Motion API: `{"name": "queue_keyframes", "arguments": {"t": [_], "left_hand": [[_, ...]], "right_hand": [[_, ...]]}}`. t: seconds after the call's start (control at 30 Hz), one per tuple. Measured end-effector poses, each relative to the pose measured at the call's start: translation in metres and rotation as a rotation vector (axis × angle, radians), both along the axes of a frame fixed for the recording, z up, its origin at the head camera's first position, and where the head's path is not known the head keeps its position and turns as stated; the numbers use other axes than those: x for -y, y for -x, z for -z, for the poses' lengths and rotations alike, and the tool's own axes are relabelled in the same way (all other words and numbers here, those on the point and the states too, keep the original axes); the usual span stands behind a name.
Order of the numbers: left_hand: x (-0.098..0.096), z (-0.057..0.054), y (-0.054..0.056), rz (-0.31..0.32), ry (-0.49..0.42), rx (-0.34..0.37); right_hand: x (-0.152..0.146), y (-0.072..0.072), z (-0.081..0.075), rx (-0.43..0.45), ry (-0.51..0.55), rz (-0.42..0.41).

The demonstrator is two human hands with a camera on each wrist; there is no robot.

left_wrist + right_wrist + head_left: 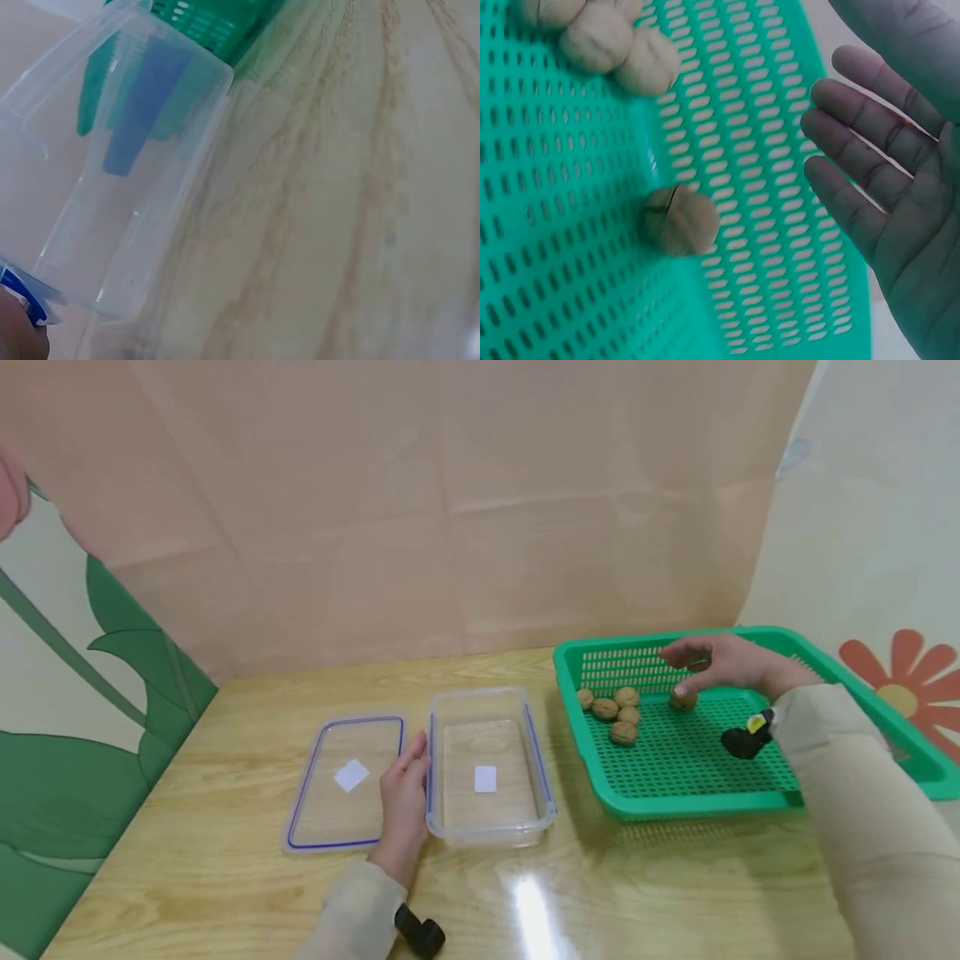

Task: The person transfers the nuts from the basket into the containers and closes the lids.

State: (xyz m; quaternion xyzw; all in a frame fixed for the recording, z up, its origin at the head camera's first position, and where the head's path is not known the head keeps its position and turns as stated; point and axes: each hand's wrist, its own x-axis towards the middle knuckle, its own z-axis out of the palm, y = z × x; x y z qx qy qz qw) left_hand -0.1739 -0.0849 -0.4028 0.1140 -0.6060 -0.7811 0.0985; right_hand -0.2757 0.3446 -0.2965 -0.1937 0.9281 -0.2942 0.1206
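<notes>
My right hand (723,662) hovers over the green basket, thumb and fingers spread apart with nothing between them. Below its thumb sits a single walnut (683,699), which the right wrist view shows lying by the basket wall, apart from my fingers (855,135). Several other walnuts (624,717) cluster at the basket's left side. My left hand (405,797) rests its extended fingers along the left side of a clear plastic container (491,835) with a blue strip along its edges. In the left wrist view, a bit of that hand (21,330) shows at the container's rim.
Left of the container lies its clear lid (315,785) with a blue seal and a white label, partly behind my left hand. The green basket (697,806) stands to the right on the wooden table (187,827). Brown paper (450,510) hangs behind the table.
</notes>
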Motion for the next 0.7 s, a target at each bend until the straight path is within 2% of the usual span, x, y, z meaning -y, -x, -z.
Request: {"name": "queue_keyframes", "arguments": {"t": [0.17,0.43,0.7], "left_hand": [[0.003,0.002,0.000,-0.041,0.018,-0.003],[0.007,0.001,0.002,-0.026,0.018,0.001],[0.005,0.002,-0.001,-0.037,0.042,0.007]], "right_hand": [[-0.008,0.003,0.008,0.036,0.011,0.025],[-0.020,0.011,0.016,0.079,0.017,0.085],[-0.027,0.013,0.025,0.129,0.057,0.084]]}}
